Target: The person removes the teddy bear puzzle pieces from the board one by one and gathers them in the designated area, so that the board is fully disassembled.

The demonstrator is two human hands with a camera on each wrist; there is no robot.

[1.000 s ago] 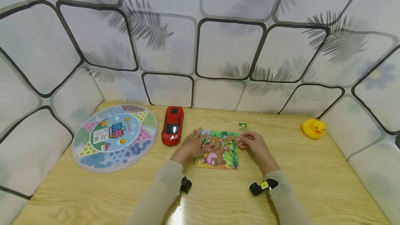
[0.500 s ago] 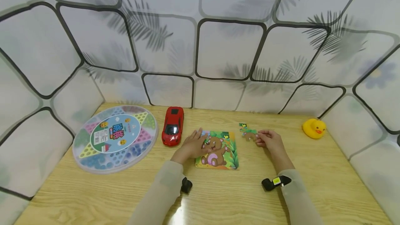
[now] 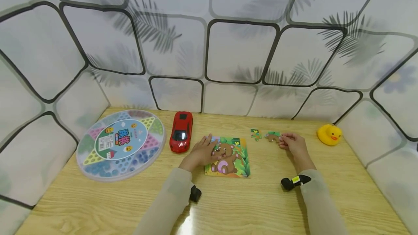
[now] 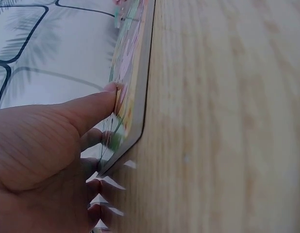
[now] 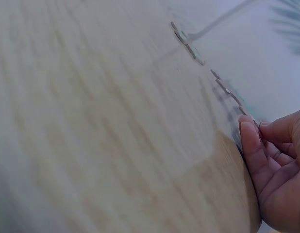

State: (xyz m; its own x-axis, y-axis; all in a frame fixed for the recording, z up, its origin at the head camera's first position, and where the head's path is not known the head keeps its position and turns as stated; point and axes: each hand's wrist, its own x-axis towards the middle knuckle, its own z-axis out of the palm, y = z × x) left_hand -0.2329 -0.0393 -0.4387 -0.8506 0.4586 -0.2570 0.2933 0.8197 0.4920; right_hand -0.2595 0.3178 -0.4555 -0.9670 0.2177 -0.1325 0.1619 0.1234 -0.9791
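A bear jigsaw puzzle [image 3: 225, 158] lies on the table in the middle of the head view. My left hand [image 3: 201, 152] rests on its left side with fingers stretched out. In the left wrist view the thumb touches the face of the puzzle [image 4: 133, 73], near a corner. To the right, my right hand [image 3: 295, 148] pinches a brown and green puzzle piece [image 3: 272, 137] by its right end, between thumb and fingers. The right wrist view has this piece [image 5: 230, 92] edge-on, low over the table. A smaller loose piece [image 3: 255, 134] lies between it and the puzzle.
A red toy car [image 3: 181, 132] stands left of the puzzle, with a round Chinese checkers board [image 3: 153, 148] farther left. The yellow rubber duck [image 3: 329, 135] sits at the right, near the patterned wall covering [image 3: 235, 99] that encloses the table's back and sides.
My right hand has moved right, taking its piece from the puzzle's upper right edge past the small loose piece. My left hand has stayed on the puzzle.
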